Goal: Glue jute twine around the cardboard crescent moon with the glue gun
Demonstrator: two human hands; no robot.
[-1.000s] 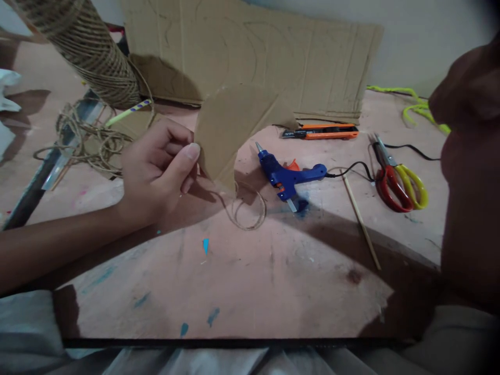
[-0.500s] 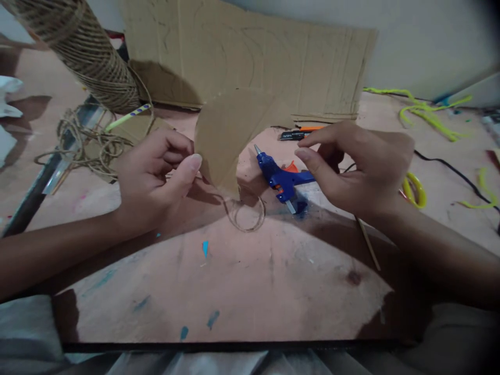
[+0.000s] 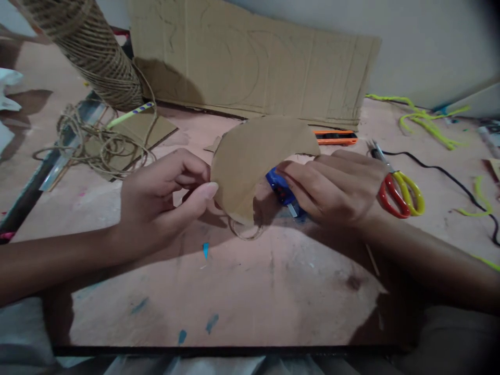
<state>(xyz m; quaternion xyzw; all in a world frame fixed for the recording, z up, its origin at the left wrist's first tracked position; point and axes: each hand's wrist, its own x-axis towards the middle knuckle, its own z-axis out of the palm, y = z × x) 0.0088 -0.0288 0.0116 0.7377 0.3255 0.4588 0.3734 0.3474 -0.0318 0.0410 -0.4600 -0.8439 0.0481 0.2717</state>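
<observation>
A flat crescent-shaped piece of cardboard (image 3: 250,156) is tilted up above the table. My left hand (image 3: 167,192) pinches its left edge between thumb and bent fingers. My right hand (image 3: 336,182) is at the cardboard's inner curve, its fingers bent and pressed together; what they grip, if anything, is hidden. Directly beneath these fingers lies a blue glue gun (image 3: 280,188), its nozzle covered by the cardboard and its handle by the hand. A loop of twine (image 3: 246,237) shows on the table below the crescent.
A big twine spool (image 3: 105,62) and tangled twine (image 3: 105,140) are at left. A cardboard sheet (image 3: 250,67) leans at the back, an orange-and-black cutter (image 3: 336,137) before it. Red-and-yellow scissors (image 3: 408,192), a black cord (image 3: 441,172) and yellow-green strands (image 3: 429,125) lie at right.
The crescent has come down and tilted, with my left hand slightly to the right. My right hand has moved left over the glue gun, its fingers lower. The scissors and cutter show more fully.
</observation>
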